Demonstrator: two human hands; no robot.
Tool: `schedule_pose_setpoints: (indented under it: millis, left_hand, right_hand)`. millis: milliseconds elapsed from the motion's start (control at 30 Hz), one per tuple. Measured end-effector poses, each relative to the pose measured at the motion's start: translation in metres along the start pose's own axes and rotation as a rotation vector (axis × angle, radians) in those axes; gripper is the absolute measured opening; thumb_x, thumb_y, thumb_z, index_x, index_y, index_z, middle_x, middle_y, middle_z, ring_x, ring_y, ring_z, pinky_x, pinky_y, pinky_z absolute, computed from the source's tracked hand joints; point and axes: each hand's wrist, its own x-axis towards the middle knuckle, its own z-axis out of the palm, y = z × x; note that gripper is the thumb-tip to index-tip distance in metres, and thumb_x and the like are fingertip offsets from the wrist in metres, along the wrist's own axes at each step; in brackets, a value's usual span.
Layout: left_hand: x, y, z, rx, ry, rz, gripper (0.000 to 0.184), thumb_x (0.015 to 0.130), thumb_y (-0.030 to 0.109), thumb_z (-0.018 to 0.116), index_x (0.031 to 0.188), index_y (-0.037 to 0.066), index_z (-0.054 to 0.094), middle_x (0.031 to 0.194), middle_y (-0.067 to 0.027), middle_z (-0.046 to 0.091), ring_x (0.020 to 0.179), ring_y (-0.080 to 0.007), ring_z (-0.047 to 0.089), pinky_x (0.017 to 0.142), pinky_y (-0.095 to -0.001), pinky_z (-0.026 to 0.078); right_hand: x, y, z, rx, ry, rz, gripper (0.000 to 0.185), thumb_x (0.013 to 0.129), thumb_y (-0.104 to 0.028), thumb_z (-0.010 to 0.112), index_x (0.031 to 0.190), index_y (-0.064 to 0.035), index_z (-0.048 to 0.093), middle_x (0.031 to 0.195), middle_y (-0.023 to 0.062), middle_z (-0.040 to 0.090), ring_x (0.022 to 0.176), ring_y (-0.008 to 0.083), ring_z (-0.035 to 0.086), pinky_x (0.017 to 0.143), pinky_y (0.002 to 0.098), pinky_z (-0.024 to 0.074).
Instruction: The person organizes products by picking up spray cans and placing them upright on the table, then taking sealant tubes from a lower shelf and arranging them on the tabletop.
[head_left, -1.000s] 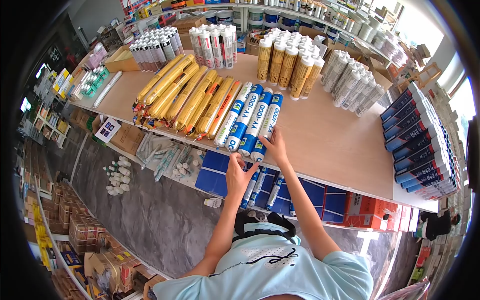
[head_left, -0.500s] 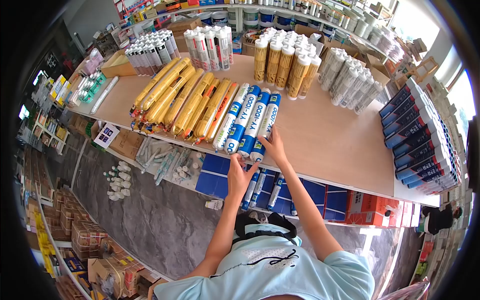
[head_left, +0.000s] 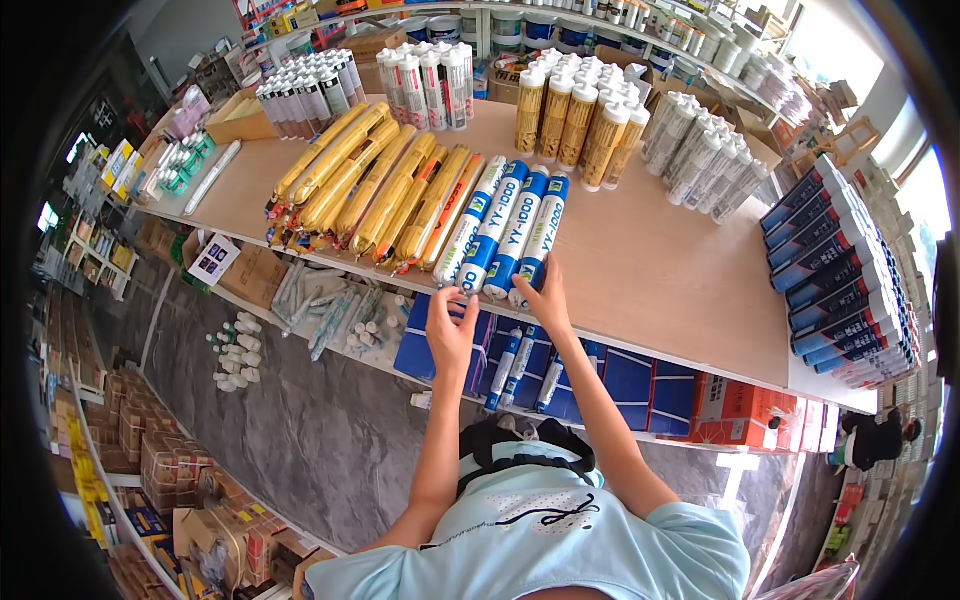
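Several blue-and-white sausage tubes (head_left: 512, 225) lie side by side on the table, their near ends by its front edge. My right hand (head_left: 545, 300) touches the near end of the rightmost tube (head_left: 545, 228), thumb and fingers apart. At the near ends of the left tubes is my left hand (head_left: 452, 325), fingers spread and curved, with nothing held in it. Yellow foil sausages (head_left: 370, 185) lie in a row directly left of the blue-and-white ones, partly stacked.
Upright cartridges in gold (head_left: 580, 125), grey (head_left: 700, 165) and white (head_left: 428, 88) stand along the table's (head_left: 660, 280) back. Dark blue cartridges (head_left: 835, 275) are stacked at right. Blue boxes (head_left: 625, 385) and a red box (head_left: 740, 410) sit below. A person (head_left: 875, 440) is at far right.
My left hand has moved left, from the right tubes' near ends to those further left. My right hand stays by the rightmost tube. The near ends of the tubes now sit slightly further back.
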Motion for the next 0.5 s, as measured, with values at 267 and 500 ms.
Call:
schedule_pose_setpoints:
  millis: [267,500]
  left_hand:
    - [0.004,-0.022,-0.007,0.119,0.022,0.106,0.06,0.087,0.021,0.071,0.134,-0.002,0.042,0.122,-0.0194,0.05,0.102,-0.03,0.055,0.082,-0.039,0.05]
    - [0.001,-0.027,0.01,0.14,0.065,0.02,0.066,0.088,0.016,0.067,0.141,-0.006,0.035,0.13,-0.0254,0.051,0.11,-0.0366,0.053,0.092,-0.0418,0.045]
  right_hand:
    - [-0.038,-0.054,-0.011,-0.2,-0.124,-0.039,0.115,0.07,-0.04,0.084,0.145,0.009,0.012,0.145,0.0302,0.024,0.135,0.0397,0.032,0.108,0.043,0.035]
    - [-0.034,-0.047,-0.01,-0.299,-0.111,-0.064,0.107,0.075,-0.028,0.08,0.145,0.0117,0.009,0.148,0.035,0.018,0.133,0.047,0.033,0.105,0.0432,0.0396]
